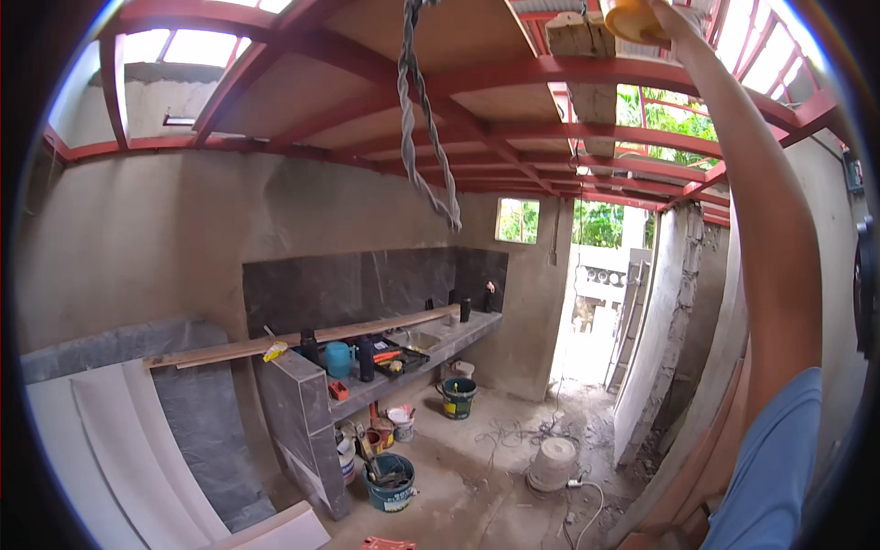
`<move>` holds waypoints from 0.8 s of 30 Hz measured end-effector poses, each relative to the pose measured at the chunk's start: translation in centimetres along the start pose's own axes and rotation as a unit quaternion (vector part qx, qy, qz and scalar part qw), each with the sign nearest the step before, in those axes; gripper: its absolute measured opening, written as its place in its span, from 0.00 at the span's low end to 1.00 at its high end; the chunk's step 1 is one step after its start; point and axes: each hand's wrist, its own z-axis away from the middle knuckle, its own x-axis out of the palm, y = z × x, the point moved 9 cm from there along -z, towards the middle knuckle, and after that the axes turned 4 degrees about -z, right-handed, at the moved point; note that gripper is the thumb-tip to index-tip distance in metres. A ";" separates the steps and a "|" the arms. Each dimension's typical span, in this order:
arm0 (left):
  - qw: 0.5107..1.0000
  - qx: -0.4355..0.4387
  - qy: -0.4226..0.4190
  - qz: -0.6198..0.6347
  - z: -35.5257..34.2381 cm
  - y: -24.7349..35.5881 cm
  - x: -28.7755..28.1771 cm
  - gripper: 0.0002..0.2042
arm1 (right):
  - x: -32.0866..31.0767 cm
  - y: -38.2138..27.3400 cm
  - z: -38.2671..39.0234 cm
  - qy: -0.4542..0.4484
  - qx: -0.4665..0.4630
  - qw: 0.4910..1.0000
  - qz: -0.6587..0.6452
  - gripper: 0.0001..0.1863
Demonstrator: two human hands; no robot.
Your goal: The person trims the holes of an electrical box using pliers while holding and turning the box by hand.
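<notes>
My right arm is stretched high on the right side, a light blue sleeve [768, 467] at its shoulder. At the top edge, close under the red ceiling frame, my right hand [675, 26] is closed on a rounded yellow object [634, 20]. The picture's edge cuts off part of both, so the object's exact kind does not show. Beside it are a rough concrete beam [584, 69] and a red metal bar [623, 70] of the frame. My left hand is out of the picture.
Twisted grey cables [409, 110] hang from the ceiling. A tiled counter [449, 346] carries bottles, a blue jug [338, 359], tools and a long plank [302, 339]. Buckets [390, 495], an upturned pail [553, 463] and loose wires lie on the floor; a bright doorway [591, 321] stands behind.
</notes>
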 end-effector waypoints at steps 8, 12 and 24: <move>0.992 -0.096 0.079 -0.007 8.7 -1.3 -4.2 0.33 | 6.4 4.4 8.4 -0.105 0.053 0.993 0.032 0.32; 0.992 -0.106 0.072 0.019 8.8 -2.7 -3.5 0.34 | 9.0 5.5 13.2 -0.155 0.077 0.984 0.043 0.30; 0.986 -0.161 0.013 0.044 9.7 -4.8 0.6 0.37 | 13.9 2.6 24.2 -0.272 0.090 0.957 0.044 0.24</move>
